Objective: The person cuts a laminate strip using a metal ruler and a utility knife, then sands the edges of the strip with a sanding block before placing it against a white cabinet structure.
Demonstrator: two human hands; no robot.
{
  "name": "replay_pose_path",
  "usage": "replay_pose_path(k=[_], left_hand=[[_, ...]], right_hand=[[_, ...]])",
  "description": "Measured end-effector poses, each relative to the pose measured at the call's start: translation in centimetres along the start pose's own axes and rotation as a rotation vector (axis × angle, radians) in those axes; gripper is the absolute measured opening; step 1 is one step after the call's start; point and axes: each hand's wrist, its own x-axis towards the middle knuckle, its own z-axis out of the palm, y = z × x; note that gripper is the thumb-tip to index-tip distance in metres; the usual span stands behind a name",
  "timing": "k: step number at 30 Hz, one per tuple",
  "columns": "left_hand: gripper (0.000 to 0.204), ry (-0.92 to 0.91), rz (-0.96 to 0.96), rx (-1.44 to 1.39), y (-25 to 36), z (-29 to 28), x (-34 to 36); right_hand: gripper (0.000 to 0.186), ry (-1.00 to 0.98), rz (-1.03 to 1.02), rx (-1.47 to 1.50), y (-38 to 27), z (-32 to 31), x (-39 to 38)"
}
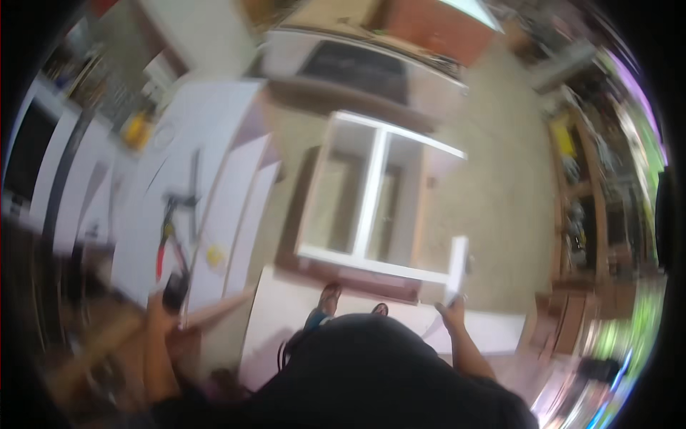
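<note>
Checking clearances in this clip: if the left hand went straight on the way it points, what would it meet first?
Beyond the dark object at the left hand, probably the red-handled tool; blur leaves depth unclear.

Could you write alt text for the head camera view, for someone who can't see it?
A person's right hand holds a flat white strip near a white-framed cabinet with two openings. The left hand is at a dark, blurred object by a white worktop bearing a red-handled tool; motion blurs the view.
</note>
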Motion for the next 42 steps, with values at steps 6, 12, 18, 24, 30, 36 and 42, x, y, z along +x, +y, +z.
replay_pose_path(k=[6,12,18,24,30,36,42], left_hand=[[0.101,-0.083,-0.111,-0.257,-0.5,1.6,-1.0],[0.092,0.098,0.045,0.140,-5.6,1.6,-3.5],[0.021,0.449,0.147,-0.030,4.3,2.2,2.5],[0.015,-0.348,0.673,-0.267,31.6,15.5,6.9],[0.040,-1.401,0.755,-0.495,52.2,21.4,-2.6],[0.056,-1.580,0.707,-0.644,69.5,24.2,-6.4],[0.071,-0.951,1.024,-1.055,88.2,31.1,-14.0]], right_hand=[[0.058,0.135,0.097,-0.059,-1.0,-0.4,-1.7],[0.070,0.216,0.100,0.054,2.6,0.4,-4.3],[0.066,0.238,0.091,0.152,-2.8,-1.4,-5.7],[0.075,0.304,-0.064,0.142,-3.2,-5.1,-5.7],[0.079,0.376,-0.019,0.088,-1.1,-11.0,-6.0],[0.073,0.404,-0.100,0.155,5.8,-18.7,-5.2],[0.074,0.345,-0.290,0.014,6.0,-26.7,-2.3]])
